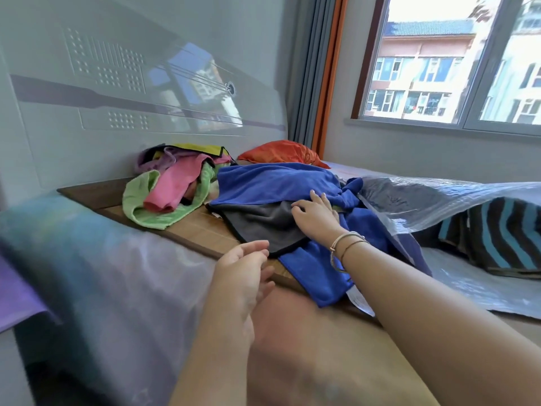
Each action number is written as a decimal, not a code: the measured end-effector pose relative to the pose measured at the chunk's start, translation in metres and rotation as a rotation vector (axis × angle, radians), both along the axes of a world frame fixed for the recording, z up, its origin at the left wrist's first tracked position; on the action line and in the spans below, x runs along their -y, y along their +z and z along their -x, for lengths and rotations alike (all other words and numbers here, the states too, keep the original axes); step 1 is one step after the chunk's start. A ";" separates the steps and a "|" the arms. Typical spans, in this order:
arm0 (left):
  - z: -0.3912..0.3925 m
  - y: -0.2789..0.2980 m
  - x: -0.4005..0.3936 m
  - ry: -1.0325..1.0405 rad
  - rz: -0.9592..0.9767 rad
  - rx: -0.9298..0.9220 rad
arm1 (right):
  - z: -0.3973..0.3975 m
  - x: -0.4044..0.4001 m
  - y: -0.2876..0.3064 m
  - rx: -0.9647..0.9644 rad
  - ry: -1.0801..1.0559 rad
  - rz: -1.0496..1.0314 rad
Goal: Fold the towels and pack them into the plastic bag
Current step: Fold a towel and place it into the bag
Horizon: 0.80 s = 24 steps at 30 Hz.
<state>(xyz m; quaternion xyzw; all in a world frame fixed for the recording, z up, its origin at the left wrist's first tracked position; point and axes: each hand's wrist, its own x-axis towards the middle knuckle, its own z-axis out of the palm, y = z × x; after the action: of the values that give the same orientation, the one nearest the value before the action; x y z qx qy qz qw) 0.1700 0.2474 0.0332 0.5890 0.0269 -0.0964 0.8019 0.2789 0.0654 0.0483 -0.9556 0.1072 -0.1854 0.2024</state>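
Microfibre, limp and light, the grey towel is lying under the right hand, fingers resting loosely; left hand is hovering relaxed, empty. Corners look best for pinching.

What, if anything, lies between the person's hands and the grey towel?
Nothing visible: the right hand already rests on the grey towel, which lies on top of the blue towel. The left hand hovers open beside its near edge.

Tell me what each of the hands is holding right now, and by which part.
Nothing is clearly held. The right hand rests with spread fingers on the grey towel, at its edge against the blue towel. The left hand hovers open, touching nothing.
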 end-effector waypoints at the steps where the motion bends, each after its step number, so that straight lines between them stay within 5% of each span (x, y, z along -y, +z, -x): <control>1: 0.000 0.000 0.000 0.002 -0.001 -0.001 | -0.002 0.000 -0.002 -0.012 0.004 -0.004; 14: 0.007 -0.007 0.029 -0.134 0.098 -0.085 | 0.034 0.007 -0.001 0.267 0.125 -0.216; 21: 0.019 -0.012 0.054 -0.050 0.069 -0.023 | 0.130 0.004 -0.002 0.433 0.293 -0.901; 24: 0.029 -0.012 0.058 -0.041 0.045 0.046 | 0.178 0.021 -0.021 0.465 0.281 -1.002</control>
<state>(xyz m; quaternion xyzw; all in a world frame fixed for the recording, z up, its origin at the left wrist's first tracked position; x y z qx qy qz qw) 0.1412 0.1891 0.0211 0.5732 -0.0057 -0.0997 0.8133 0.1006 0.0448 0.0272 -0.6819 0.0062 -0.2888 0.6720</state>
